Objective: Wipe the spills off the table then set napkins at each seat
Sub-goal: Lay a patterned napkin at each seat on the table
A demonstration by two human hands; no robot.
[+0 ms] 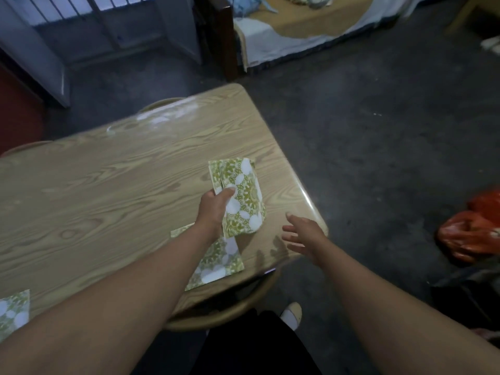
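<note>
A wooden table (pixel 108 190) with rounded corners fills the left and middle of the view. My left hand (pixel 213 207) grips a small stack of green-and-white patterned napkins (pixel 243 196) above the table's right side, thumb on top. One napkin (pixel 216 263) lies flat on the table near the front edge, partly under my left forearm. Another napkin (pixel 13 312) lies at the bottom left edge. My right hand (pixel 303 236) hovers with fingers spread over the table's near right corner, holding nothing. A shiny wet-looking patch (pixel 162 117) shows near the far edge.
A round chair seat (pixel 224 312) is tucked under the near edge, and chair backs (pixel 159 104) peek over the far side. A bed (pixel 297 28) stands beyond the table. An orange plastic bag (pixel 470 231) lies on the dark floor to the right.
</note>
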